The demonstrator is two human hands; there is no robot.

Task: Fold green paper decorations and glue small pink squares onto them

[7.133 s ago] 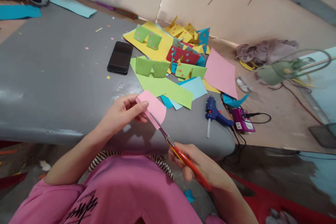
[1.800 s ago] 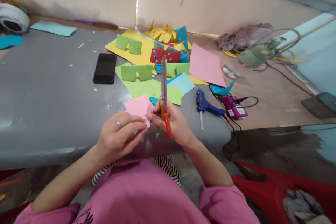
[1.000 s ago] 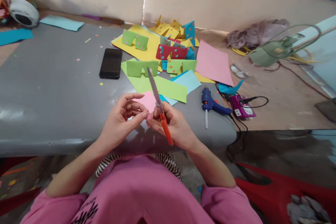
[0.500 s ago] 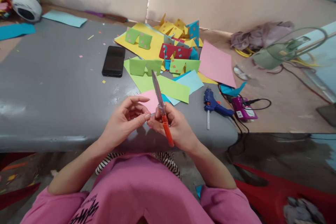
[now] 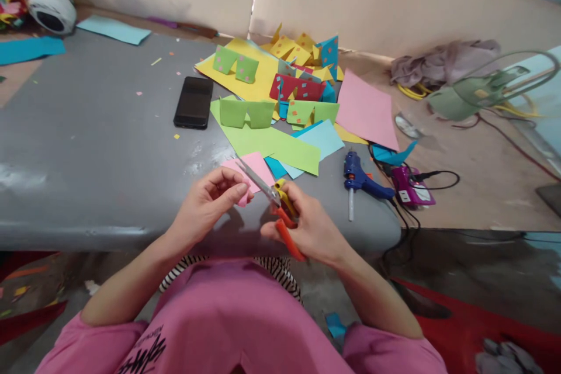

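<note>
Between the thumb and fingers of my left hand [image 5: 214,198] is a small pink paper piece [image 5: 243,197], partly hidden by the fingertips. My right hand [image 5: 309,225] grips scissors [image 5: 287,223] with orange and yellow handles. Their blades point up and left, just past the left fingertips, and look slightly apart. A larger pink paper sheet [image 5: 256,166] lies on the table beneath the blades. Beyond it are a light green paper strip [image 5: 280,149] and a light blue paper [image 5: 325,139]. Folded green paper shapes [image 5: 245,114] stand behind these.
A black phone [image 5: 193,102] lies left of the papers. On the right are a blue glue gun [image 5: 363,178], a purple power adapter [image 5: 412,187] with cables, and a pink sheet [image 5: 368,108]. Dotted yellow, red and blue paper shapes [image 5: 302,85] crowd the back. A white tape roll [image 5: 51,9] stands far left.
The scissors have swung from upright to pointing up and left, with the right hand lower and farther right. The left hand now shows the pink piece, and more of the pink sheet is visible.
</note>
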